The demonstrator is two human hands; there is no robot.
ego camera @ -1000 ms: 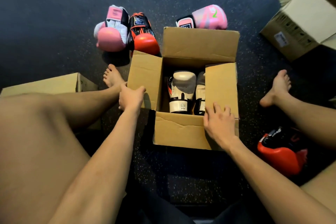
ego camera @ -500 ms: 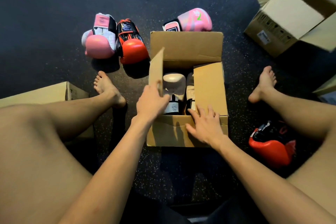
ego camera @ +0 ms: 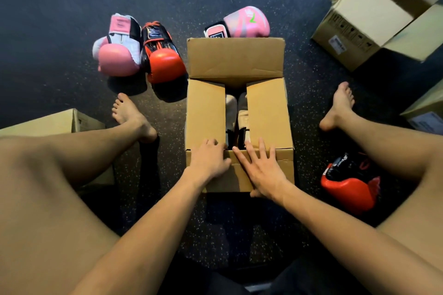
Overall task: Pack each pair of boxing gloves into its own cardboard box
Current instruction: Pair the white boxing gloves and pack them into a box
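Left hand (ego camera: pixel 209 159) and right hand (ego camera: pixel 260 169) lie side by side on the near edge of the cardboard box (ego camera: pixel 236 62), both flat and unclenched, fingers pointing away from the person and holding nothing; the right hand's fingers are spread wider than the left's. Directly beyond the fingertips the left flap (ego camera: pixel 205 112) and right flap (ego camera: pixel 266 112) are folded inward over the opening, leaving a narrow gap between them whose long axis runs near to far. Through that gap the white gloves (ego camera: pixel 236 109) show as a pair packed side by side, dark cuffs toward the hands. The far flap (ego camera: pixel 236 55) stands raised; the near flap, judged to be the next to close, appears to lie under the hands, equally within reach of both. Outward on the floor (ego camera: pixel 60 7): a pink and white glove (ego camera: pixel 117 48) touching a red and black glove (ego camera: pixel 160 55) at far left, a pink glove (ego camera: pixel 242 22) with a green mark just behind the box, and a second red and black glove (ego camera: pixel 348 184) at near right, bearing white lettering too small to read with certainty. An open empty box (ego camera: pixel 374 19) at far right carries a white label and printed handling symbols, illegible. Another box (ego camera: pixel 48 122) sits at left.
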